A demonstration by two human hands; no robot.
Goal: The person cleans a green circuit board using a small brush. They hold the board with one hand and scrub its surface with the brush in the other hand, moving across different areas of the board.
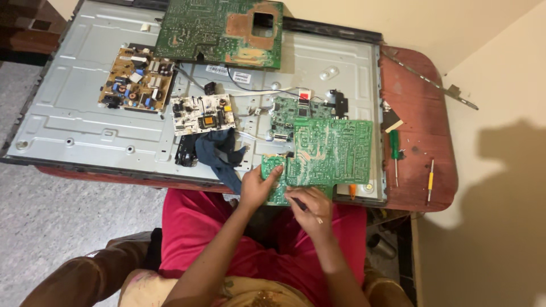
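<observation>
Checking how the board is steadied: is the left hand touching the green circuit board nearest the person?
Touching. The head view shows the left hand with fingers pressed on the green circuit board.

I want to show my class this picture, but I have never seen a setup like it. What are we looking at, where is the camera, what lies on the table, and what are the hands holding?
There is one picture, taken by a camera worn on a person's head, looking down at their own two bare hands. No machine is involved.

On a reddish table lies the grey metal back of a flat screen, opened up. On it sit several circuit boards: a large green one at the top, a brown one, a small white one, and a dark blue cloth. Beside the panel lie a green-handled screwdriver and a yellow-handled one.

The left hand steadies a green circuit board at the near edge. The right hand holds a thin, pen-like tool against it; its exact kind is unclear.
</observation>
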